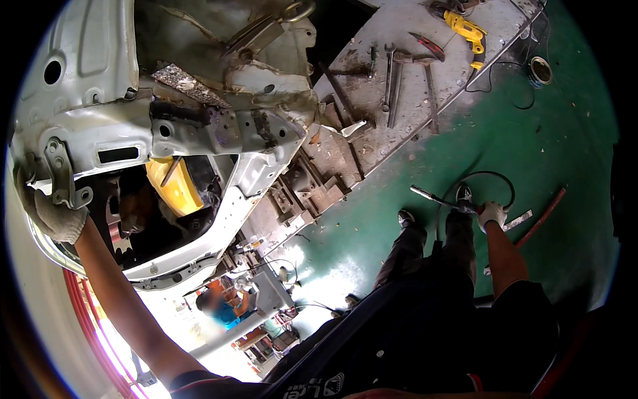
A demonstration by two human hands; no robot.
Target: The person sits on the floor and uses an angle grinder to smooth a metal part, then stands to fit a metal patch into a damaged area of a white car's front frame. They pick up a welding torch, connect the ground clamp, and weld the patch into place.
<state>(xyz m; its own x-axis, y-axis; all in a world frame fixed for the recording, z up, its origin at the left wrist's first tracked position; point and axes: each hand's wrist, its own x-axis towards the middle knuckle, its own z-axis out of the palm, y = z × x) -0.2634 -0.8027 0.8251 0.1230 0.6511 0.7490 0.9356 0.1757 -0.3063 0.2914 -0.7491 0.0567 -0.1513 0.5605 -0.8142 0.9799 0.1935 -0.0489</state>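
Note:
My left hand (56, 218), in a pale work glove, grips the edge of a stripped, light grey car body (193, 143) at the far left. Beside its fingers a metal hinge bracket (61, 173) is bolted to the body. Low on my right side, my gloved right hand (493, 214) is closed around a welding torch (435, 197). The torch's metal nozzle points left, away from the car body, and its black cable (495, 175) loops above my hand. Through the body opening a yellow part (174, 186) shows. A rough, flaking metal strip (189, 85) lies across the body's upper side.
On a dirty metal platform (415, 86) lie wrenches (388, 80), a hammer (428, 86), red-handled pliers (428, 46) and a yellow power drill (467, 32). A round can (540, 70) and a reddish bar (545, 216) are on the green floor. Another person (229, 307) crouches behind.

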